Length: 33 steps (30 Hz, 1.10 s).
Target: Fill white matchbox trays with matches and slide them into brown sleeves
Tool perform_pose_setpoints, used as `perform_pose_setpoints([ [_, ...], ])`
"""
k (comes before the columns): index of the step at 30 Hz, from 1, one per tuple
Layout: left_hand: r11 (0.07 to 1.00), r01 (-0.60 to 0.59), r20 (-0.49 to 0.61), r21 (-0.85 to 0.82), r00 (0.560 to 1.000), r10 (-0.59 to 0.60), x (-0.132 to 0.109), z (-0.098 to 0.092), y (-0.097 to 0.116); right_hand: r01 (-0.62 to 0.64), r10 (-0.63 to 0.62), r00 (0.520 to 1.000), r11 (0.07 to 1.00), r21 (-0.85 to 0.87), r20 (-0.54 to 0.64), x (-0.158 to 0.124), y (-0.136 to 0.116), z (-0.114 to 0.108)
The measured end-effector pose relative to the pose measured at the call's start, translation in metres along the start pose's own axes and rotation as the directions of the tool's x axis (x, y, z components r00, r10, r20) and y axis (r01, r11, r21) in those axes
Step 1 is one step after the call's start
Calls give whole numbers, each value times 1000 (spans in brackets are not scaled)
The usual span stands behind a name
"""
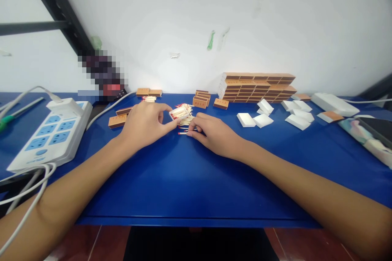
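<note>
My left hand (145,120) holds a small white matchbox tray (175,119) between thumb and fingers, tilted toward the middle. Matches with red heads lie inside it. Under and beside the tray spreads a loose pile of matches (185,122) on the blue table. My right hand (216,132) is at the pile's right edge, thumb and forefinger pinched on a match (183,133) whose red head points left. The other fingers curl inward, and whether they hold more matches is hidden. Behind my left hand, another small heap of matches (149,99) shows partly.
Stacked matchboxes (257,87) stand against the wall. White empty trays (246,120) lie at right, near a white box-shaped device (335,104) and a phone (376,130). More matchboxes (117,121) sit at left. A power strip (52,134) with cables occupies the left side.
</note>
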State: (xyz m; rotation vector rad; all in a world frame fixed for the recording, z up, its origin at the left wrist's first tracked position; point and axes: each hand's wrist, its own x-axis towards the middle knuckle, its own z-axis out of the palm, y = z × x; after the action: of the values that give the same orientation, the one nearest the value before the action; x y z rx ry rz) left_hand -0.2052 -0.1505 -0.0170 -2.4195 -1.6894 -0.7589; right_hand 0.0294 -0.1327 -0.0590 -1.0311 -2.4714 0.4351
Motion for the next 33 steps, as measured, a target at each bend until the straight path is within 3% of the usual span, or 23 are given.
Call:
perform_pose_setpoints([
  [4,1000,-4,15,1,1000,4,0,0,-1,4,-4,999,1000,-2,39,-1,1,-9],
  [11,997,-76,88,-7,993,76,-3,0,3,23,-23,981,1000,-4,-193,1,6,-22],
  [16,983,-174,90,-60,980,179,-8,3,9,43,-45,982,999,-18,-186,3,-1,-16],
  [21,995,-101,66,-21,993,102,-3,0,4,64,-70,971,997,-32,-227,2,6,-17],
  [28,999,9,-34,42,999,-8,1,-4,1,-10,11,1000,998,-62,18,-1,13,-18],
  [33,999,-1,-20,34,1000,2,0,-3,3,-18,19,999,999,-32,41,-2,2,-13],
])
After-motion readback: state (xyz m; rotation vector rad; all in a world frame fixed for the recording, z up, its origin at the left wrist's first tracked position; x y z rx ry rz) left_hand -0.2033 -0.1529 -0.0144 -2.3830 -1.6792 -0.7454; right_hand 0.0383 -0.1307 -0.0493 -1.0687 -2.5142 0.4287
